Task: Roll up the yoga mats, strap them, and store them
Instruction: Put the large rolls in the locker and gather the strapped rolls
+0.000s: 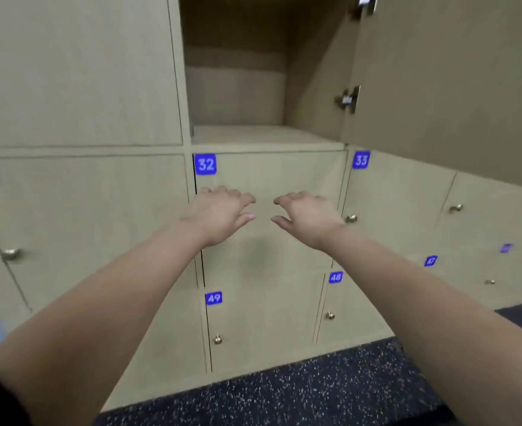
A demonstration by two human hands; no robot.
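Observation:
No yoga mat or strap shows in the head view. My left hand [221, 215] and my right hand [305, 215] are stretched out side by side in front of the shut door of locker 32 [296, 176]. Both have their fingers apart and hold nothing. Right above them an open locker compartment [253, 135] shows a bare shelf, with nothing visible inside. Its door [444, 81] is swung out to the right.
A wall of beige wooden lockers fills the view, with blue number tags 32 [205, 164], 33 [361, 160], 49 [213, 298] and 48 [335, 277] and small brass knobs [351, 218]. Dark speckled rubber floor [299, 392] runs along the bottom.

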